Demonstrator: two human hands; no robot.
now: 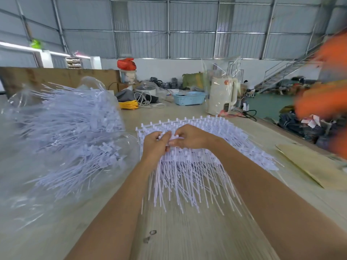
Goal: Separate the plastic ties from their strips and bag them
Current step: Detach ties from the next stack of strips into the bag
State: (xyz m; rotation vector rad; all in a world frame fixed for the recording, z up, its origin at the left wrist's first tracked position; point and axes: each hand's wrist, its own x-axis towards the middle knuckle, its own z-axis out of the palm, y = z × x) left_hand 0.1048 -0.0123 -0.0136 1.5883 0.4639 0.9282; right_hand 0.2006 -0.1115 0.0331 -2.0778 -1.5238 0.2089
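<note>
Our left hand (156,142) and right hand (187,136) pinch tie heads on the strips (197,145). Ties look light, springy; we should grip at the heads. The bag (62,128) lies left of our left hand.

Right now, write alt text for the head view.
Two bare hands, left and right, pinch white plastic ties on a stack of strips on a wooden table. A clear bag of loose ties lies to the left.

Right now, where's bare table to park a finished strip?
Free: bare wood near the table edge, between the forearms below the tie tails; also the strip between the stack of ties and the cardboard sheet. Crowded: the clear bag fills the left; clutter around the blue basket.
</note>
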